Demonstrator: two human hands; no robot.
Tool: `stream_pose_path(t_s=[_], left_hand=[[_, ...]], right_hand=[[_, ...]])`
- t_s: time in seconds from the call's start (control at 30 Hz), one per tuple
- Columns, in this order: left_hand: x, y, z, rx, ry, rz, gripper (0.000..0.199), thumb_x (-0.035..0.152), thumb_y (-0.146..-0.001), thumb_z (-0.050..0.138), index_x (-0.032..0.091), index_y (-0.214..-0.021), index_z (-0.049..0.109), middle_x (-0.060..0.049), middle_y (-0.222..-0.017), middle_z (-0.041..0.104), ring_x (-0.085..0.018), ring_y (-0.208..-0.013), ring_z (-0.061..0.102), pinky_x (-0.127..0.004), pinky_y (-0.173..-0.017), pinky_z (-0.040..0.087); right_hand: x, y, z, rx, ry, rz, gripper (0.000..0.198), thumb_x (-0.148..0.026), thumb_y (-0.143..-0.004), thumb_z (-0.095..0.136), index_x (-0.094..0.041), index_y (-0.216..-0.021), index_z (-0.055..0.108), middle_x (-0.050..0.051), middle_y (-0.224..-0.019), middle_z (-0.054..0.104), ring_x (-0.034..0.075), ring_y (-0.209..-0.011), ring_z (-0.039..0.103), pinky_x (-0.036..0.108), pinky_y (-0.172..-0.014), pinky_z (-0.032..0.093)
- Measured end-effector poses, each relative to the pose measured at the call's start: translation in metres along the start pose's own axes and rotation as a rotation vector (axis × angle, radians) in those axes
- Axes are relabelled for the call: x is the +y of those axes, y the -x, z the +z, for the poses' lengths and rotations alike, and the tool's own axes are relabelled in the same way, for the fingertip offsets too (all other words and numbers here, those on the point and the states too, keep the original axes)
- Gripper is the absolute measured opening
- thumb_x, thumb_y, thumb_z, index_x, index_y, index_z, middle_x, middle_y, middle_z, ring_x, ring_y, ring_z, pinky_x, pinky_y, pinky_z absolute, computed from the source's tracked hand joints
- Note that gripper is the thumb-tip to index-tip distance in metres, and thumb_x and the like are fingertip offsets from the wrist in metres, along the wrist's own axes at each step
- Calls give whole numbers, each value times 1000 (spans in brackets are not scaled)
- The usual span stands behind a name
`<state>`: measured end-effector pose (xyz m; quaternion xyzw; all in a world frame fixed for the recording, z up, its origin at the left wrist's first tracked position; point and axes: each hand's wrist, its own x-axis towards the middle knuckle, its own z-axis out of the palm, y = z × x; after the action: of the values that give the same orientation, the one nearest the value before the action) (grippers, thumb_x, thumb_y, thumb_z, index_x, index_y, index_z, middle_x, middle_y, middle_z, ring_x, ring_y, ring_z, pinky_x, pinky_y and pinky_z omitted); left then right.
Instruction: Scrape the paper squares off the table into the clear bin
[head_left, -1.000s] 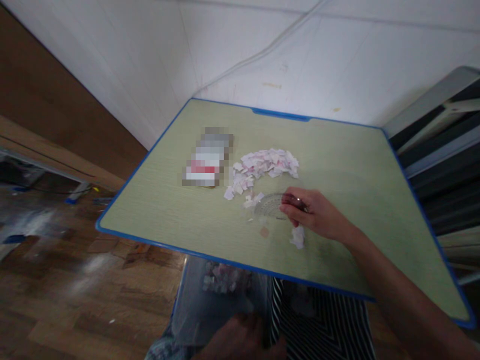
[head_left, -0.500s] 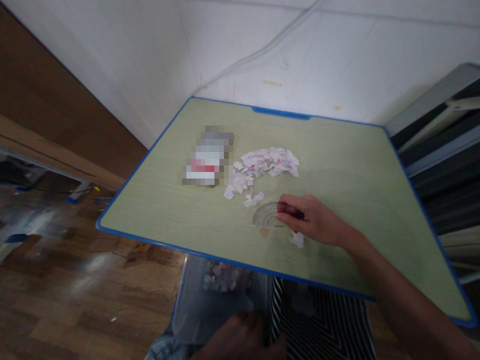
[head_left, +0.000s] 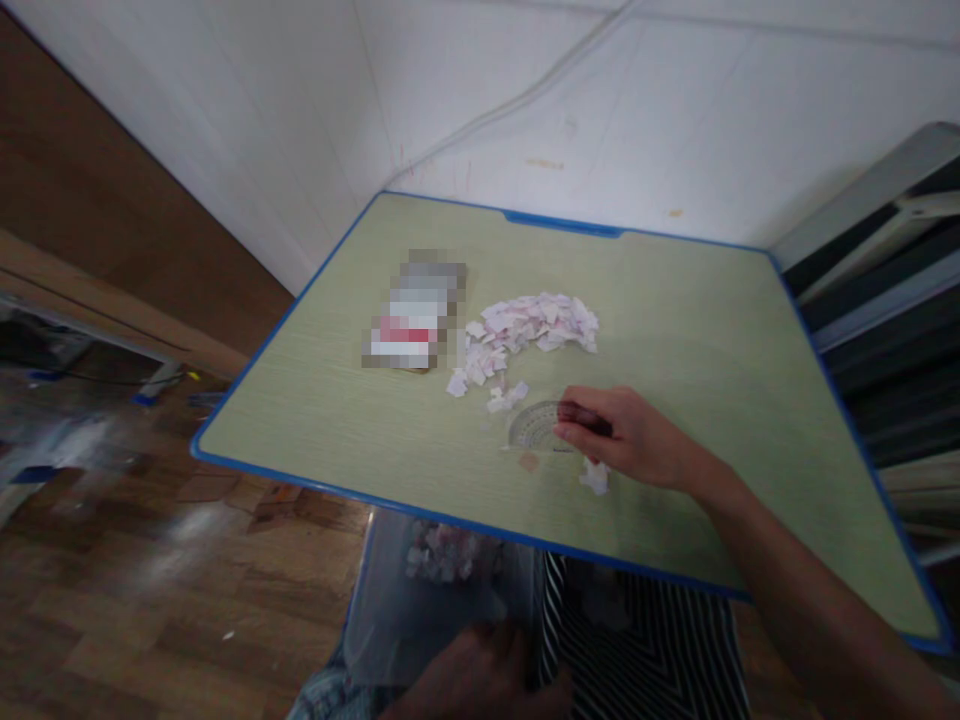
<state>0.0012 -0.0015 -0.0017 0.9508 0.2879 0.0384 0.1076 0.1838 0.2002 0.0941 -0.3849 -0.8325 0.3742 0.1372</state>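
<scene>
I see the table (head_left: pixel 720 330) end at a blue edge toward the bottom of the frame, with wider room at centre right; paper scraps (head_left: pixel 544 318) crowd the centre. The protractor (head_left: pixel 534 428) sits just below them, its long axis running left to right, curve toward the top. My right hand (head_left: pixel 626 440) reaches in from lower right, fingers pinching its right end. At bottom centre, my left hand (head_left: pixel 487 665) is dim beside the bin (head_left: pixel 375 640); I cannot tell whether its fingers hold anything.

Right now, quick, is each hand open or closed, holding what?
Left hand: at the plastic bin, grip can't be told.
Right hand: closed, holding the clear protractor.
</scene>
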Motion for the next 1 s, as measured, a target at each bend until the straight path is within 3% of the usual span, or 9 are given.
stream_pose_path(t_s=[0.23,0.4,0.57,0.77,0.9,1.0], left_hand=[[-1,0,-1,33,-4,9,33,32,-90,58,24,-116,39,4,-66,59,-17,-49,54,-23,-38,37],[-2,-1,-3,50,-11,2,37,30,-87,63,23,-115,40,4,-65,59,-17,-48,54,-23,-36,34],[-2,-2,-5,-49,13,5,43,27,-85,66,24,-117,38,3,-70,61,-17,-54,57,-23,-38,37],[-1,-1,-11,-54,21,-17,36,28,-90,60,25,-119,38,4,-72,61,-16,-56,58,-24,-40,40],[0,-1,-12,-81,22,-16,37,29,-91,60,24,-119,37,4,-72,61,-16,-56,58,-23,-41,40],[-1,-2,-10,-69,18,-4,38,29,-90,60,24,-119,36,4,-71,60,-16,-53,58,-22,-39,38]], right_hand=[[-2,2,-5,21,82,46,18,-28,-84,47,-19,-69,44,-6,-52,40,8,-47,34,23,-50,25],[-7,5,-9,-164,24,13,22,-28,-84,48,-19,-65,41,-6,-52,41,8,-48,37,23,-51,25],[-9,9,-16,-266,8,16,20,-26,-83,49,-19,-64,45,-6,-51,42,8,-45,37,23,-49,26],[-8,9,-21,-195,24,40,20,-27,-82,49,-19,-64,46,-5,-52,44,8,-46,39,23,-49,25],[-6,13,-25,-346,30,15,20,-27,-81,50,-19,-63,46,-5,-50,43,9,-45,38,23,-47,24],[0,20,-35,-312,107,62,22,-29,-82,49,-19,-62,47,-4,-51,45,9,-45,40,24,-46,24]])
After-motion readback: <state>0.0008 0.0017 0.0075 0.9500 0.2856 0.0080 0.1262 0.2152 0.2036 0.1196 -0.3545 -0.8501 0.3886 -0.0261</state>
